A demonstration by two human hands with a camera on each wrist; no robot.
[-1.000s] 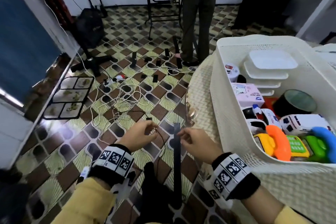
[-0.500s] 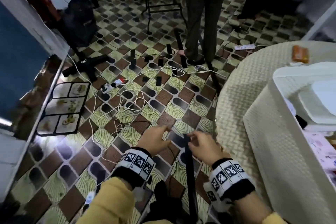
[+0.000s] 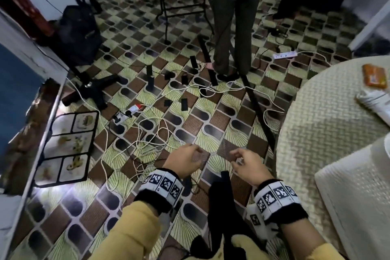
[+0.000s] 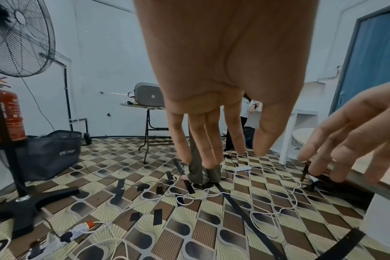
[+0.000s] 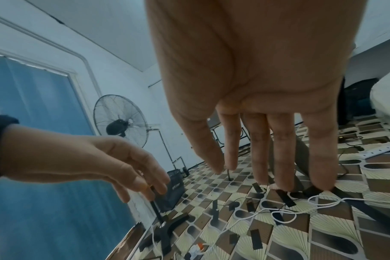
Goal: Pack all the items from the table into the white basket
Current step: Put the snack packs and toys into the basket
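Observation:
Only a corner of the white basket [image 3: 350,183] shows at the lower right, standing on the round woven-cloth table [image 3: 316,124]; its inside is out of view. An orange packet [image 3: 374,78] lies on the table's far side beside a pale striped item [image 3: 373,101]. Both hands hover over the floor, left of the table. My left hand [image 3: 187,159] has relaxed fingers [image 4: 211,140] and holds nothing. My right hand [image 3: 244,161] is empty too, with its fingers [image 5: 278,158] hanging straight. A black strap [image 3: 224,179] hangs below and between them, untouched.
A person [image 3: 230,17] stands on the tiled floor ahead. White and black cables, power strips [image 3: 285,55] and small black devices litter the floor. A fan stand [image 3: 92,91], a black bag [image 3: 78,34] and a folding table's legs [image 3: 166,6] are further back.
The view has swung left, so the basket's inside has left the frame. Both hands have come off the black strap between them and moved slightly apart.

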